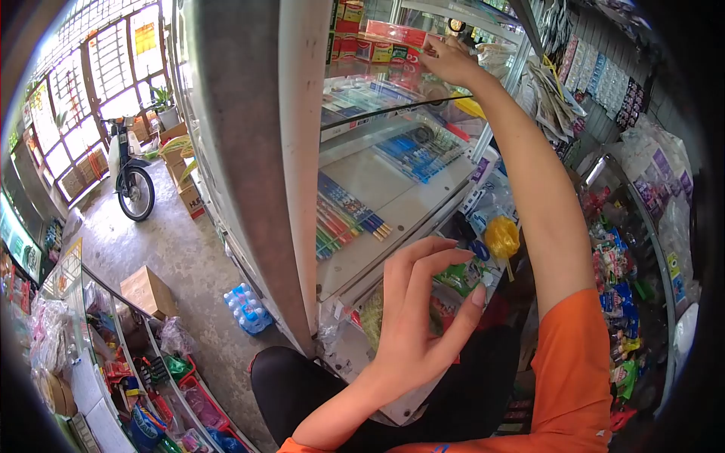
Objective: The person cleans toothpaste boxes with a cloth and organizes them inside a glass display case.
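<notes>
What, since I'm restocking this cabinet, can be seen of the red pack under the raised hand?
The red pack is flat, oblong and glossy, like a plastic-wrapped carton, with pale print too small to read. It lies lengthwise, slightly tilted, on top of a row of small red and green boxes at the back of an upper glass shelf. The right hand has its fingertips on the pack's right end; whether it grips the pack cannot be told.

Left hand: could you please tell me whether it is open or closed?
Open: the left hand shows spread fingers with nothing between them.
</notes>
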The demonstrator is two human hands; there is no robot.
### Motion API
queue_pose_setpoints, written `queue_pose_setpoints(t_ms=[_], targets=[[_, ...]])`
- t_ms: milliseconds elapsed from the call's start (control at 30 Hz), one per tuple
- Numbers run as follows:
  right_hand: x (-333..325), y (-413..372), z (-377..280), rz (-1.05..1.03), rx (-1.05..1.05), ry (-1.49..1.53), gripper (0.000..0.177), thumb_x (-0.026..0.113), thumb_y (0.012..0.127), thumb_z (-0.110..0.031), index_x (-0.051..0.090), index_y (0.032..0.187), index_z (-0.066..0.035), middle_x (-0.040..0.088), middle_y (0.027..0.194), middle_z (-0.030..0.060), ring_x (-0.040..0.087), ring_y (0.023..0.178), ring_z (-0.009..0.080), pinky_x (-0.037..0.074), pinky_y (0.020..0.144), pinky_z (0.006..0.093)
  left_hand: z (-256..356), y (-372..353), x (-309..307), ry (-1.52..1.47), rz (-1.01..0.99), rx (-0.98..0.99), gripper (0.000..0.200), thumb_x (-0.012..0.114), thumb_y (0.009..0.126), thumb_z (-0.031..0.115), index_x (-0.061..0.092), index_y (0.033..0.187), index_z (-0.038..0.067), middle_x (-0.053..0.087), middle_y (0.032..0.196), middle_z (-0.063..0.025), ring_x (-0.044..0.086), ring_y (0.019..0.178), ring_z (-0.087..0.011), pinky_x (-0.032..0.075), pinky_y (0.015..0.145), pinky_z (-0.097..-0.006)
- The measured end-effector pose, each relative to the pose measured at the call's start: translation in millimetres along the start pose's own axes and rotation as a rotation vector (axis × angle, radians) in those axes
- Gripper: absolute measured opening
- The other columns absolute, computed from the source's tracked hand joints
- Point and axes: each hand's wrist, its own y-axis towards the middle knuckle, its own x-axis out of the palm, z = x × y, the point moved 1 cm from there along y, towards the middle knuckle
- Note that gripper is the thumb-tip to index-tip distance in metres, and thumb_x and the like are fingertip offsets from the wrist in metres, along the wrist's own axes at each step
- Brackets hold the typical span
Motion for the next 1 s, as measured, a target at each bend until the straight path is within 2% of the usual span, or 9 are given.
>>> queue_pose_setpoints(t_ms=[133, 233, 300, 500, 700, 767, 833, 967, 1000], targets=[[-16, -13, 13, -0.005, -0.070, 0.331, 0.050, 0.072, 0.092, -0.056, 0.065, 0.110, -0.009, 0.075, 0.092, 0.0132, 0.074, 0.093, 0.0331, 0.056, 0.081, 0.0429, 2, -1, -1, 0.002, -0.013, 0.013, 0.038, 0.074, 0.090, 0.013, 0.062, 0.124, 0.001, 0.059, 0.129, -0.0190, 0.055, 0.123, -0.0332, 0.041, 0.107, -0.0421], [-33, -42, 21, 0.078, -0.121, 0.342, 0.044, 0.069, 0.098, -0.049, 0.063, 0.111, -0.007, 0.077, 0.092, 0.0155, 0.076, 0.084, 0.0249, 0.055, 0.076, 0.0393, 7, -1, -2, -0.010, -0.021, 0.022, 0.038, 0.074, 0.090, 0.013, 0.062, 0.124, 0.001, 0.060, 0.128, -0.0188, 0.056, 0.121, -0.0329, 0.042, 0.106, -0.0418], [-62, -81, 22, 0.120, -0.009, 0.364, 0.050, 0.072, 0.092, -0.051, 0.068, 0.114, -0.007, 0.075, 0.094, 0.0156, 0.074, 0.093, 0.0329, 0.056, 0.081, 0.0414, 9, -2, -5, -0.012, -0.018, 0.028, 0.038, 0.074, 0.090, 0.013, 0.062, 0.124, 0.001, 0.060, 0.127, -0.0187, 0.056, 0.121, -0.0328, 0.042, 0.106, -0.0417], [-127, -242, 21, 0.086, 0.239, 0.542, 0.054, 0.079, 0.091, -0.036, 0.068, 0.133, -0.004, 0.068, 0.086, 0.0078, 0.067, 0.082, 0.0150, 0.051, 0.071, 0.0331, -2, -5, 3, -0.048, -0.031, 0.026, 0.040, 0.074, 0.092, 0.013, 0.060, 0.126, 0.000, 0.058, 0.127, -0.0192, 0.057, 0.116, -0.0336, 0.045, 0.101, -0.0425], [-92, -398, -19, 0.013, 0.576, 1.870, 0.062, 0.075, 0.094, -0.014, 0.052, 0.147, 0.007, 0.064, 0.137, 0.0123, 0.062, 0.125, 0.0179, 0.050, 0.104, 0.0332, -34, -17, 36, -0.462, -0.048, -0.427, 0.068, 0.074, 0.099, 0.024, 0.039, 0.151, -0.001, 0.053, 0.136, -0.0159, 0.055, 0.121, -0.0234, 0.047, 0.103, -0.0383], [-80, -451, -43, -0.106, 0.551, 1.696, 0.064, 0.075, 0.096, -0.019, 0.049, 0.149, 0.007, 0.062, 0.140, 0.0121, 0.065, 0.121, 0.0204, 0.050, 0.104, 0.0362, -35, -13, 39, -0.543, -0.063, -0.455, 0.067, 0.074, 0.100, 0.025, 0.038, 0.151, 0.000, 0.053, 0.133, -0.0136, 0.055, 0.119, -0.0210, 0.048, 0.101, -0.0362], [-102, -462, -68, -0.235, 0.219, 1.422, 0.068, 0.075, 0.093, -0.025, 0.049, 0.151, 0.001, 0.061, 0.135, 0.0122, 0.062, 0.117, 0.0210, 0.050, 0.101, 0.0377, -40, -17, 49, -0.556, 0.060, -0.526, 0.051, 0.070, 0.102, 0.025, 0.046, 0.142, 0.004, 0.062, 0.122, -0.0113, 0.066, 0.102, -0.0174, 0.055, 0.088, -0.0326], [-92, -487, -70, -0.124, 0.232, 1.178, 0.071, 0.080, 0.089, -0.037, 0.055, 0.146, -0.002, 0.060, 0.131, 0.0154, 0.060, 0.115, 0.0261, 0.045, 0.102, 0.0423, -43, -14, 40, -0.641, 0.151, -0.666, 0.038, 0.070, 0.099, 0.022, 0.054, 0.129, 0.004, 0.064, 0.094, -0.0067, 0.065, 0.081, -0.0151, 0.055, 0.073, -0.0299], [-92, -490, -73, -0.140, 0.132, 0.782, 0.069, 0.081, 0.088, -0.040, 0.058, 0.142, -0.004, 0.059, 0.128, 0.0160, 0.059, 0.113, 0.0281, 0.043, 0.102, 0.0437, -45, -11, 39, -0.647, 0.162, -0.656, 0.038, 0.069, 0.099, 0.021, 0.054, 0.129, 0.003, 0.064, 0.093, -0.0069, 0.065, 0.081, -0.0157, 0.056, 0.073, -0.0305]])
